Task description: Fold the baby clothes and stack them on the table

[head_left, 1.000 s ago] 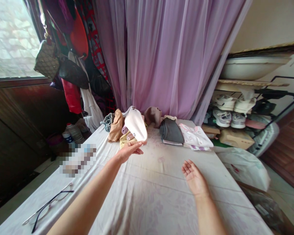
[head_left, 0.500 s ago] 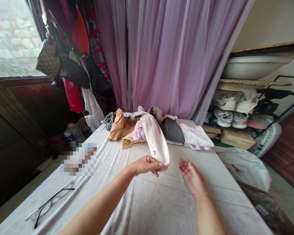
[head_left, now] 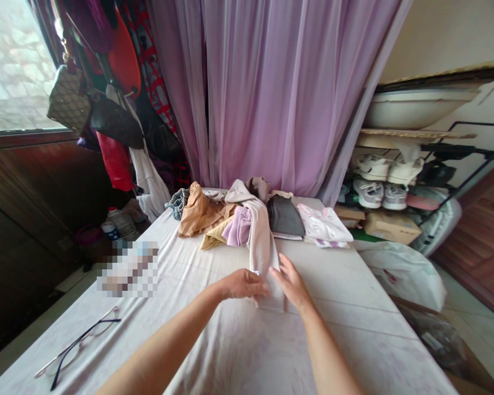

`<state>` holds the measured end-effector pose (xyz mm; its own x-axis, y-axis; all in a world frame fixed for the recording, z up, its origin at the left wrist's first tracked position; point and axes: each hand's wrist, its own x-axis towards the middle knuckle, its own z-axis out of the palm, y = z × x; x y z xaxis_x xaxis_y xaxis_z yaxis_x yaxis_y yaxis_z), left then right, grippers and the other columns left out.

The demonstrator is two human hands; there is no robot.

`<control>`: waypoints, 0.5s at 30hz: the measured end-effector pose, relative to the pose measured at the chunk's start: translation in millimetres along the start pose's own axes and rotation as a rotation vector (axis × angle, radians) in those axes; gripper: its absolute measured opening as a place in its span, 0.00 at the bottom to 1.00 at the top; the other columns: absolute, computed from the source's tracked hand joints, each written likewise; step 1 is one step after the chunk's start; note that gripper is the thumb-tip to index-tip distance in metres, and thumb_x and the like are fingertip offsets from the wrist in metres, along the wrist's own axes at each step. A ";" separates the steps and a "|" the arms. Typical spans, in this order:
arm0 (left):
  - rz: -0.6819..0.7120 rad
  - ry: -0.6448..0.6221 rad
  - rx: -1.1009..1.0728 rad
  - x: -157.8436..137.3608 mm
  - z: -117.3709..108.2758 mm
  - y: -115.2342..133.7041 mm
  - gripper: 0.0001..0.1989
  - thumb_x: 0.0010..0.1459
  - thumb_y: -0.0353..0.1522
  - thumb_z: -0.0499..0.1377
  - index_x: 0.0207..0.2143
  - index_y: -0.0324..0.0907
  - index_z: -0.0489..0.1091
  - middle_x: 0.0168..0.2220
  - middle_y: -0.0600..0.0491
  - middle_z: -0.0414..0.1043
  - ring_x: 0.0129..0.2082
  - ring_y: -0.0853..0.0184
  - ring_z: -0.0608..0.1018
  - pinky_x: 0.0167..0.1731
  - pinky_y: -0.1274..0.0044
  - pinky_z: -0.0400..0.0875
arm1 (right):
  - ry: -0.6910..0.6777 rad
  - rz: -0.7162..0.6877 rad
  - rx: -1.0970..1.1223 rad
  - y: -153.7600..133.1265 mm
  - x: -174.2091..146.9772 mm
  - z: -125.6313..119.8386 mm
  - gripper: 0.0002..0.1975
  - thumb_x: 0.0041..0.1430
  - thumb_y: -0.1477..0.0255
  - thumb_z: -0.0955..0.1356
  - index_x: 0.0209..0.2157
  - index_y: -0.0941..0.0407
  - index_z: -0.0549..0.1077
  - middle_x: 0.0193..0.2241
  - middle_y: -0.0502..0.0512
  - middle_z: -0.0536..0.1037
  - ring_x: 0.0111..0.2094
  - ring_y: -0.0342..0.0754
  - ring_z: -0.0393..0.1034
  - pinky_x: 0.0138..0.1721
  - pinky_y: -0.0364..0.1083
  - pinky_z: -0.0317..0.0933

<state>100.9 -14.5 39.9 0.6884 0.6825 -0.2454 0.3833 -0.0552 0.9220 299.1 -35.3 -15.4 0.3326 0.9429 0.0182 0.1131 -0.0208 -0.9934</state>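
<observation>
One long pale pink ribbed cloth garment [head_left: 260, 241] is stretched from the heap of clothes at the far end toward the person, its near end lying flat on the white patterned sheet-covered surface [head_left: 354, 307]. That near end is held by two hands. The left hand [head_left: 242, 283] is closed over the left edge of the cloth, its fingers [head_left: 258, 286] curled down and pinching the fabric. The right hand [head_left: 291, 282] is laid on the right edge, its fingers nearly straight and pressed on the cloth rather than wrapped around it; a firm grip cannot be made out.

In the heap, one tan crumpled garment [head_left: 197, 213], one lilac folded piece [head_left: 237, 229] and one yellow piece [head_left: 212, 237] are seen, touching one another. Just to the right, one dark grey folded garment [head_left: 285, 215] and one white and pink folded garment [head_left: 323, 224] are laid side by side. One pair of thin-framed spectacles [head_left: 77, 346] is lying near the left edge, well apart from the hands. One lilac sheer curtain [head_left: 280, 93] is hung behind, and four pale sneakers [head_left: 382, 181] are counted on the metal rack at right.
</observation>
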 end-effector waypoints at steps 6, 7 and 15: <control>-0.061 0.857 0.410 11.9 -66.5 -6.9 0.18 0.57 0.32 0.59 0.50 0.42 0.73 0.49 0.46 0.75 0.45 0.62 0.77 0.47 0.73 0.70 | -0.018 -0.235 -0.816 -19.7 0.4 37.6 0.30 0.49 0.67 0.73 0.56 0.55 0.71 0.51 0.67 0.74 0.52 0.61 0.68 0.50 0.54 0.61; -0.083 0.909 0.477 13.3 -74.9 -7.6 0.19 0.57 0.31 0.60 0.51 0.42 0.72 0.50 0.46 0.75 0.45 0.62 0.77 0.48 0.73 0.70 | -0.045 -0.252 -0.902 -21.7 1.5 39.5 0.22 0.54 0.69 0.70 0.52 0.55 0.74 0.46 0.65 0.76 0.49 0.59 0.70 0.48 0.52 0.61; -0.207 0.880 0.569 31.7 -88.8 -1.4 0.15 0.53 0.39 0.64 0.44 0.44 0.75 0.50 0.44 0.73 0.50 0.55 0.75 0.49 0.70 0.68 | 0.123 -0.442 -0.659 -21.3 5.0 10.9 0.13 0.60 0.67 0.60 0.35 0.52 0.76 0.34 0.56 0.76 0.38 0.50 0.70 0.41 0.46 0.61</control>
<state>67.5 72.0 57.4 -0.0223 0.9910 0.1318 0.8296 -0.0553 0.5557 288.2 -26.5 4.6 0.2242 0.8672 0.4447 0.7751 0.1178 -0.6207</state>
